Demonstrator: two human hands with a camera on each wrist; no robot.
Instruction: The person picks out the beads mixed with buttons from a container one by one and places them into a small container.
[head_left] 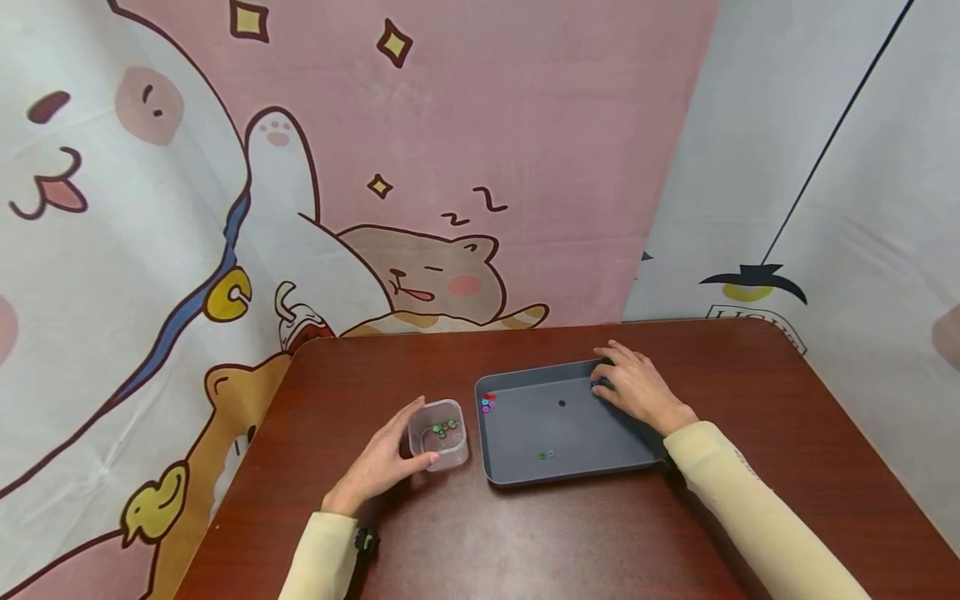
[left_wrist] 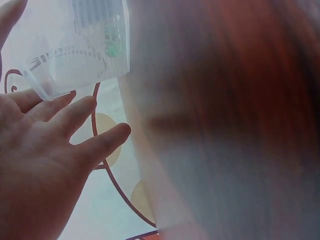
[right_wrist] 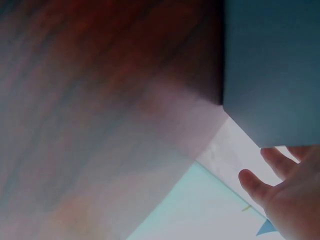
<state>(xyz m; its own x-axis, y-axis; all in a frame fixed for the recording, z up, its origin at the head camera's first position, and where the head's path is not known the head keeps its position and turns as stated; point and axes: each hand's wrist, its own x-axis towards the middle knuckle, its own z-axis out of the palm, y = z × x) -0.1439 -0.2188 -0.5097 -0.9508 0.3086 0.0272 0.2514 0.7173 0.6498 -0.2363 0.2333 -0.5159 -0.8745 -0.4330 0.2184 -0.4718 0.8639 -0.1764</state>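
Observation:
A clear plastic container (head_left: 455, 455) stands on the table, with several small green ring-like pieces (head_left: 441, 428) inside. My left hand (head_left: 385, 456) holds its left side between thumb and fingers; the left wrist view shows several fingers (left_wrist: 75, 117) spread beside and under the container (left_wrist: 70, 65). To its right lies a shallow grey tray (head_left: 517, 442). My right hand (head_left: 637, 389) reaches over the tray's far right corner, thumb and forefinger at small dark blue pieces (head_left: 596, 383). Whether they pinch one is too small to tell. In the right wrist view the tray wall (right_wrist: 275, 75) hides part of that hand.
Small red, blue and purple pieces (head_left: 487, 404) cluster at the tray's left end. A dark brown piece (head_left: 562, 403) lies mid-tray, and a green piece (head_left: 542, 456) sits near the front beside a pale ring (head_left: 551, 454). A cartoon-printed cloth (head_left: 525, 167) hangs behind the brown table (head_left: 465, 542).

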